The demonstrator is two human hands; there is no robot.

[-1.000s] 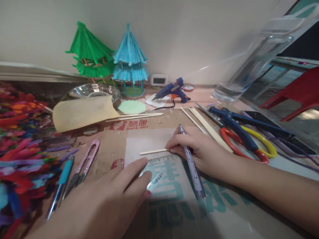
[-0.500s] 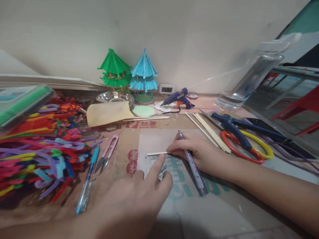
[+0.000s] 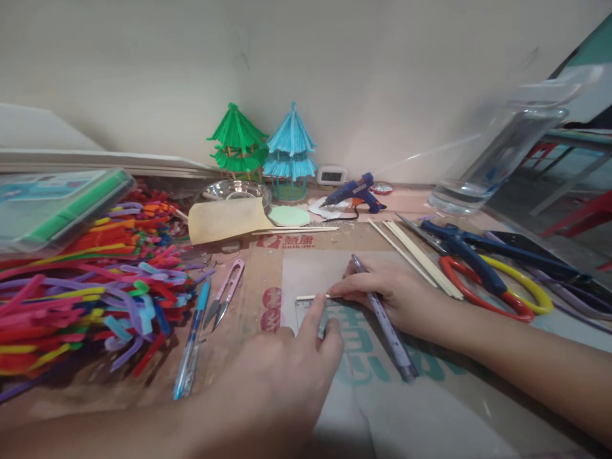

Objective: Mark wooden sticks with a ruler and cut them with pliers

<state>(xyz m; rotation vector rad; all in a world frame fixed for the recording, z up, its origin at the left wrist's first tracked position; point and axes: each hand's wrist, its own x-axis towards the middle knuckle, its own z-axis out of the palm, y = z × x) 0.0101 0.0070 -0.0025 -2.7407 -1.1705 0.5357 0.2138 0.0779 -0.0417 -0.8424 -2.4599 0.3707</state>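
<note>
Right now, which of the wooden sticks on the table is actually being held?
The short stick beside the clear ruler, pinched by the right hand. The long sticks near the scissors lie untouched.

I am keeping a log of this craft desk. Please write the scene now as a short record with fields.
left hand: presses a clear ruler onto the cardboard
right hand: holds a pen, fingertips on a thin wooden stick
stick: lies along the ruler's far edge
left of hands: pipe cleaners, blue pen, pink snips
right of hands: scissors, more sticks
back: glue gun, two small pavilions
</note>
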